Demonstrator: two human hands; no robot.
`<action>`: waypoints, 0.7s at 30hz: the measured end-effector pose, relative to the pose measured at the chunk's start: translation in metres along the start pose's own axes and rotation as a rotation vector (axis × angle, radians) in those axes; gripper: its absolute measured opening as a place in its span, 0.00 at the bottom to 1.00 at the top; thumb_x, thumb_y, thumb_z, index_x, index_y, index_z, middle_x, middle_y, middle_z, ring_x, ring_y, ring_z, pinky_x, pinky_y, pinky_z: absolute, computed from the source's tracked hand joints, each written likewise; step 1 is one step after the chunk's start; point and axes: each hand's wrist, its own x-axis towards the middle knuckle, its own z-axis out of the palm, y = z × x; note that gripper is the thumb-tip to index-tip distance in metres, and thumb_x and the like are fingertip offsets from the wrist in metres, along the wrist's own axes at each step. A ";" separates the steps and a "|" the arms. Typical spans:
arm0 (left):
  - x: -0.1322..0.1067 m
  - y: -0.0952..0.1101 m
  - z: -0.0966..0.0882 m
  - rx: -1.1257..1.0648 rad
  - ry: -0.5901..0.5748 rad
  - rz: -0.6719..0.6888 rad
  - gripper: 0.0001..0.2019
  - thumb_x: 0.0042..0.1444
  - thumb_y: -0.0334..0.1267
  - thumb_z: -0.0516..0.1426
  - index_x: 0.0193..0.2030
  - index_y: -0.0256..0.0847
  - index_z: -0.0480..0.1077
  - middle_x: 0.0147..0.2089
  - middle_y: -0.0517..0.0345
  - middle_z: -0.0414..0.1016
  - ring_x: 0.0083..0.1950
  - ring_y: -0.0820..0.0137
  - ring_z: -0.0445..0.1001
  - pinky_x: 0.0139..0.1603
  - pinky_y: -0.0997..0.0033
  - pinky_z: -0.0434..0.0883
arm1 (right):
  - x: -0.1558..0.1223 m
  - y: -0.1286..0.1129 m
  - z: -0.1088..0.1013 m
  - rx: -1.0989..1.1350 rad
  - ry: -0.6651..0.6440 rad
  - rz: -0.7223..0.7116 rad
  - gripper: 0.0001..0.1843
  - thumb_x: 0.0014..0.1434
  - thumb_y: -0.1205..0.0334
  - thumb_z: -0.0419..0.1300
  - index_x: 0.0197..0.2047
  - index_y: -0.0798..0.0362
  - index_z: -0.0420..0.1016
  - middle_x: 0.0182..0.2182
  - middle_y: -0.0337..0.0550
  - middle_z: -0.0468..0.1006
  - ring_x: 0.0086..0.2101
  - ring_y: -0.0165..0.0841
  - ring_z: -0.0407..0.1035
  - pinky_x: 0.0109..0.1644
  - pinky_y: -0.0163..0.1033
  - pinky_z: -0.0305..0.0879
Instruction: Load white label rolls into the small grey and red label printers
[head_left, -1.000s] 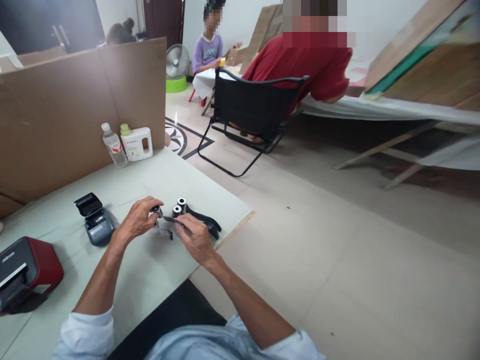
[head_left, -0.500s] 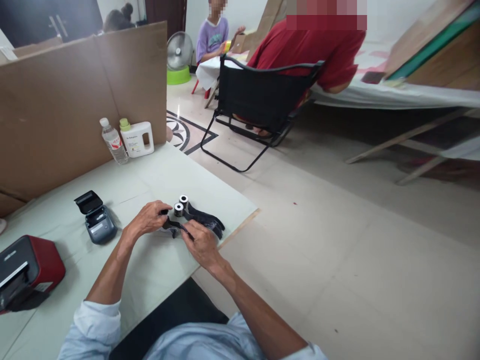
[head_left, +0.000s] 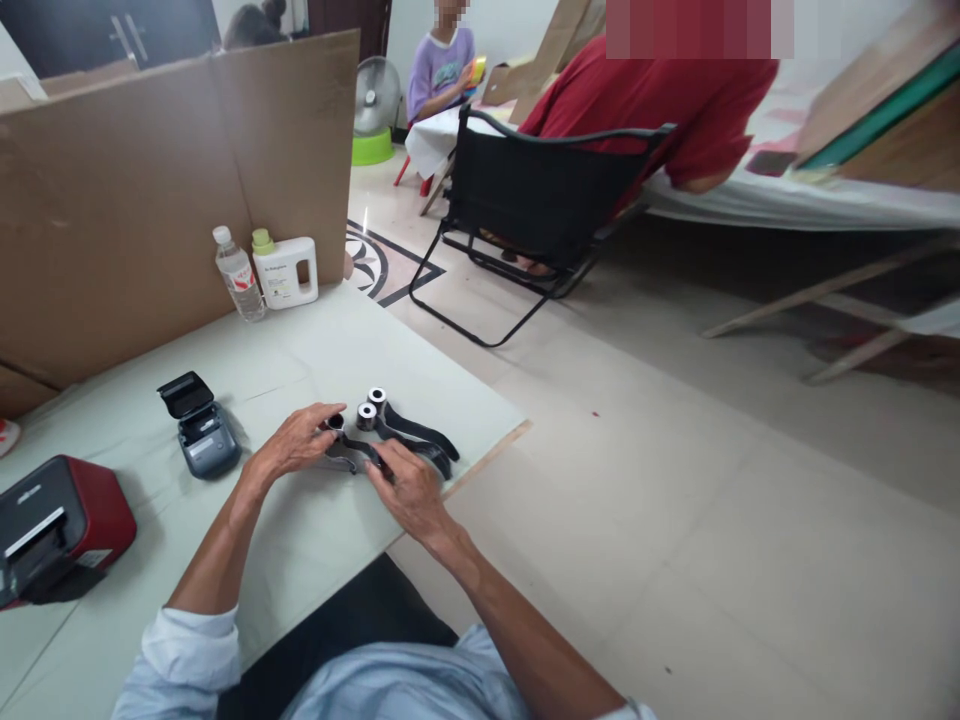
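Dark ribbon roll [head_left: 337, 423]: at the table's [head_left: 292, 350] right edge, beside two similar rolls [head_left: 366, 418]; left hand [head_left: 296, 442] grips the roll, right hand [head_left: 409, 487] pinches its trailing strip [head_left: 361, 448]. White jug [head_left: 283, 285]: small dark print, illegible. Clear bottle [head_left: 241, 281]: red-and-white label, unreadable. Red-and-black machine [head_left: 109, 500]: pale top lettering, unreadable

Held blk strip [head_left: 361, 447]: glossy, plastic-look; tabletop [head_left: 300, 350]: smooth; partition [head_left: 150, 200]: matt cardbd.

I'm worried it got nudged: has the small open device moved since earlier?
No: judged against the clear bottle, the open device keeps its place; the view itself shifted.
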 end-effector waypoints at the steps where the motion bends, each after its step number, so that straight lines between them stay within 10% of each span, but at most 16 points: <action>1: -0.002 -0.001 0.000 -0.009 0.009 -0.005 0.27 0.61 0.32 0.55 0.68 0.42 0.72 0.64 0.46 0.78 0.57 0.59 0.79 0.60 0.57 0.77 | -0.001 0.000 0.000 0.009 0.007 -0.003 0.12 0.71 0.63 0.57 0.53 0.52 0.79 0.37 0.44 0.80 0.34 0.34 0.76 0.38 0.36 0.69; 21: -0.053 0.006 -0.004 0.211 0.132 0.068 0.14 0.64 0.30 0.58 0.54 0.43 0.77 0.50 0.49 0.81 0.52 0.60 0.78 0.57 0.59 0.74 | -0.006 -0.039 -0.004 0.053 0.085 -0.134 0.20 0.68 0.58 0.64 0.62 0.51 0.75 0.49 0.56 0.80 0.51 0.47 0.77 0.56 0.54 0.77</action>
